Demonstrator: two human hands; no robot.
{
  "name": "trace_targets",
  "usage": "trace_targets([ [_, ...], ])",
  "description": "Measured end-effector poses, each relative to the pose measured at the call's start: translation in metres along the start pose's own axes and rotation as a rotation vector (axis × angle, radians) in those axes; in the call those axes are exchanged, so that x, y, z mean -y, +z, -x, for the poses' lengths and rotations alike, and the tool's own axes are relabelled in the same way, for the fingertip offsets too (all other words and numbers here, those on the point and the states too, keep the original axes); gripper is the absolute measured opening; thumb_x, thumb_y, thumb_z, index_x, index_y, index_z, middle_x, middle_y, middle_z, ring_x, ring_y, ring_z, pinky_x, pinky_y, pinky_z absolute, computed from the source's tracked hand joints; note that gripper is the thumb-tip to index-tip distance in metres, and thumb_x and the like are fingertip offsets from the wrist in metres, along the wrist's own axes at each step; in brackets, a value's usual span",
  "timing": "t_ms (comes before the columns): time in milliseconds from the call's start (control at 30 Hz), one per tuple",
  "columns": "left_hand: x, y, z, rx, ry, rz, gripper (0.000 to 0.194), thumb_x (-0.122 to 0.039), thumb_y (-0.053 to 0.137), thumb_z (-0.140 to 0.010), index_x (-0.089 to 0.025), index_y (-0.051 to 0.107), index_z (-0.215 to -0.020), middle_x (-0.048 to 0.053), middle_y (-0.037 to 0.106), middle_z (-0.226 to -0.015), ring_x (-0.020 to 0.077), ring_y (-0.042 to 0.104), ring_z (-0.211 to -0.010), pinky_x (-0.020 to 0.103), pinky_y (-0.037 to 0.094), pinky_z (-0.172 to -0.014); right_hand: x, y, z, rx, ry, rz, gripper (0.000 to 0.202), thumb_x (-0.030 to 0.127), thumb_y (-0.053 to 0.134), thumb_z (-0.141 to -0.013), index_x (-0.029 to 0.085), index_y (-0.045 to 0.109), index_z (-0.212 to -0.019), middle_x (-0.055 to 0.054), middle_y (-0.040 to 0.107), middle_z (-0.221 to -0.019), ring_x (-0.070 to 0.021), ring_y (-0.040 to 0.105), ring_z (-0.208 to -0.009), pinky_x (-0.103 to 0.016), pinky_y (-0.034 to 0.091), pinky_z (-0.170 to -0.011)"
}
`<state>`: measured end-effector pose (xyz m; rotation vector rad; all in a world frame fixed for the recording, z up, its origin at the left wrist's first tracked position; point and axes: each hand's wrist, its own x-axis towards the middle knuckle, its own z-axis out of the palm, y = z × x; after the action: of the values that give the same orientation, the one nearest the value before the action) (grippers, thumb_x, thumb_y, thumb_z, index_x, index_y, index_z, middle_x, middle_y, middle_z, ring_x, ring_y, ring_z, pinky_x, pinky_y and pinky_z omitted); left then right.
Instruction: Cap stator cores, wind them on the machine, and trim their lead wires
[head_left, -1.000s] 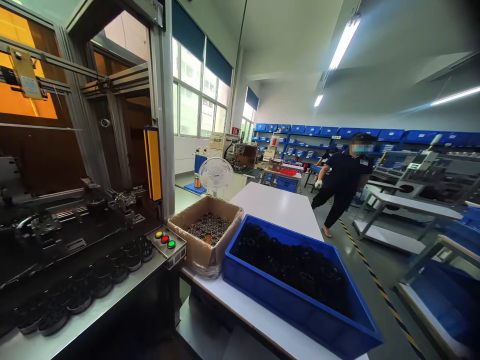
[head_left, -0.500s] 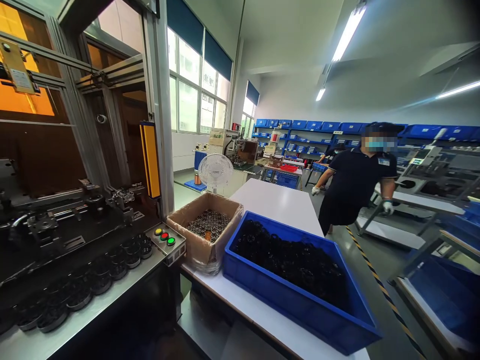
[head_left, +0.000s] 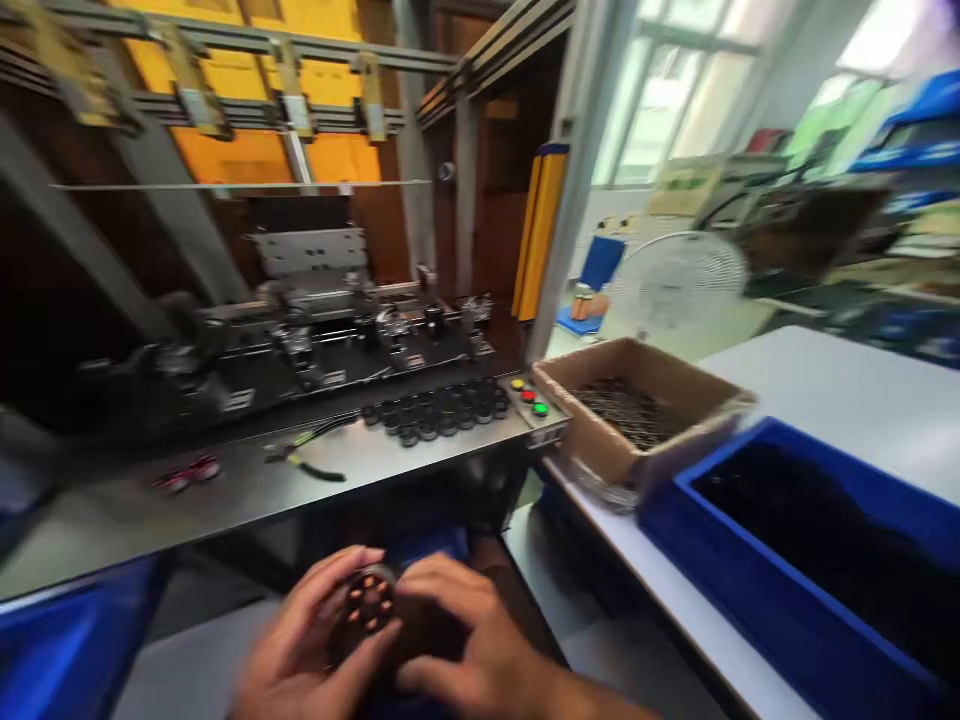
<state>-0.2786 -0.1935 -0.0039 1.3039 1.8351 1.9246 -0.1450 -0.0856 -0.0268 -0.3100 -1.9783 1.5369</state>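
Low in the middle, my left hand (head_left: 315, 640) is closed around a small round stator (head_left: 371, 600), a dark ring with several copper windings on its face. My right hand (head_left: 469, 625) is just right of it, fingers bent and fingertips close to its edge; whether they touch it I cannot tell. Its thumb stands apart from the fingers, with only a dark gap between. Beyond my hands, several black round parts (head_left: 442, 410) sit in rows on the metal ledge (head_left: 247, 495) of the machine. Pliers (head_left: 307, 455) lie left of these rows.
Small red-and-black items (head_left: 187, 472) lie on the ledge at left. A button box (head_left: 536, 400) stands at the ledge's right end. Right of it are a cardboard box (head_left: 645, 460) with metal pieces, a blue bin (head_left: 750, 580) of black parts and a white fan (head_left: 675, 280).
My view has swung left toward the machine. Both my hands and the stator have come into view, and the masked person at right is out of view.
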Motion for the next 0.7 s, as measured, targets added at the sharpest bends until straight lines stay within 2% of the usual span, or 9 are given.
trace_targets([
  [67,-0.005,-0.012,-0.002,0.039,0.118,-0.074,0.037,-0.021,0.081,-0.077,-0.028,0.070,-0.112,0.003,0.076,-0.108,0.0209,0.075,-0.095,0.026,0.064,-0.080,0.001,-0.004,-0.003,-0.064,-0.093,0.033,0.049,0.043,0.083,-0.075,0.023,0.066,-0.116,-0.008,0.067,-0.112,-0.0224,0.064,-0.104,-0.032,0.050,-0.091],
  [133,-0.008,-0.017,-0.005,0.065,0.213,-0.155,0.037,-0.015,0.079,-0.078,-0.027,0.069,-0.111,0.003,0.075,-0.108,0.0199,0.073,-0.099,0.027,0.063,-0.083,0.005,-0.005,-0.006,-0.107,-0.177,0.022,0.045,0.046,0.082,-0.077,0.025,0.064,-0.113,-0.006,0.064,-0.111,-0.0200,0.062,-0.104,-0.029,0.050,-0.090],
  [200,-0.011,-0.018,-0.005,0.067,0.251,-0.226,0.038,-0.013,0.078,-0.078,-0.025,0.067,-0.112,0.005,0.075,-0.108,0.0188,0.072,-0.100,0.026,0.062,-0.085,0.011,0.000,-0.007,-0.137,-0.221,0.004,0.042,0.052,0.080,-0.077,0.025,0.062,-0.105,-0.005,0.061,-0.109,-0.0192,0.061,-0.101,-0.028,0.050,-0.088],
  [300,-0.014,-0.019,-0.001,0.057,0.267,-0.277,0.035,-0.013,0.078,-0.078,-0.023,0.067,-0.110,0.005,0.074,-0.106,0.0179,0.072,-0.099,0.025,0.061,-0.086,0.018,0.011,-0.007,-0.135,-0.195,0.009,0.036,0.052,0.076,-0.081,0.023,0.060,-0.095,-0.006,0.057,-0.109,-0.0196,0.058,-0.099,-0.030,0.050,-0.088],
  [433,-0.017,-0.021,0.004,0.047,0.273,-0.249,0.035,-0.010,0.076,-0.077,-0.022,0.068,-0.109,0.006,0.074,-0.105,0.0175,0.072,-0.097,0.025,0.060,-0.086,0.022,0.016,-0.007,-0.101,-0.134,0.028,0.014,0.034,0.066,-0.091,0.022,0.059,-0.088,-0.007,0.055,-0.112,-0.0202,0.055,-0.106,-0.032,0.046,-0.094],
  [567,-0.020,-0.021,0.005,0.033,0.149,-0.113,0.036,-0.010,0.079,-0.076,-0.025,0.070,-0.108,0.005,0.073,-0.106,0.0170,0.072,-0.097,0.024,0.060,-0.085,0.024,0.017,-0.005,-0.084,-0.101,-0.033,0.009,0.026,0.059,-0.095,0.022,0.061,-0.087,-0.007,0.054,-0.115,-0.0193,0.054,-0.109,-0.033,0.043,-0.099],
  [700,-0.020,-0.020,0.006,0.052,-0.171,0.221,0.035,-0.012,0.083,-0.073,-0.026,0.073,-0.104,0.003,0.075,-0.103,0.0156,0.074,-0.091,0.020,0.060,-0.082,0.023,0.022,0.000,-0.141,-0.065,-0.097,0.013,0.028,0.057,-0.096,0.023,0.060,-0.084,-0.006,0.054,-0.117,-0.0178,0.055,-0.108,-0.030,0.044,-0.096],
])
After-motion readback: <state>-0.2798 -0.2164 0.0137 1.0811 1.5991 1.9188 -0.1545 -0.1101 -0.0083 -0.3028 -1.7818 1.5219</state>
